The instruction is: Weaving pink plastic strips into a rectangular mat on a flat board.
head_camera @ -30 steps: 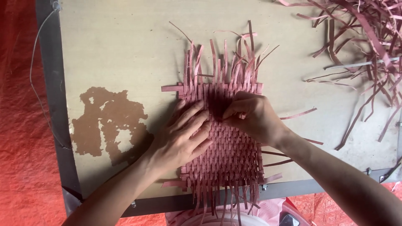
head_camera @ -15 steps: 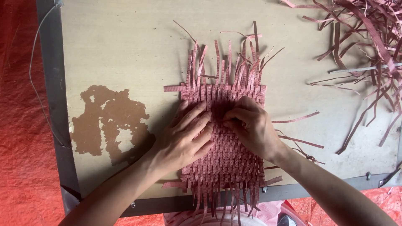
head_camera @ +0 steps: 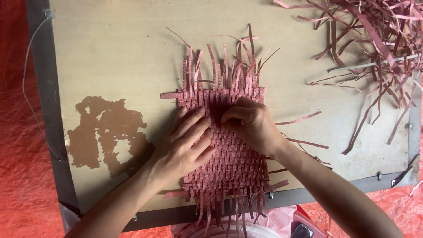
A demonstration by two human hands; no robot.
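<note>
Both hands are down on the pink woven mat (head_camera: 229, 158), which lies in the middle of the worn board (head_camera: 110, 57). The left hand (head_camera: 183, 147) lies flat, fingers spread and pressing the weave. The right hand (head_camera: 253, 125), beside it, curls its fingertips, pinching at a strip near the mat's top edge. Beyond the mat to the right sprawls a heap of loose pink strips (head_camera: 379, 39). Left of the mat, a brown peeled patch (head_camera: 103, 130) mars the board.

Dusty-pink woven strip mat (head_camera: 229, 154): showing a tight basket-weave check pattern. Tangled heap of loose pink strips (head_camera: 374, 39): matching in colour. Tan board bench (head_camera: 114, 57): wearing a brown irregular patch (head_camera: 105, 132), grey metal edging (head_camera: 46, 110). Floor covering (head_camera: 17, 176): showing orange-red.
</note>
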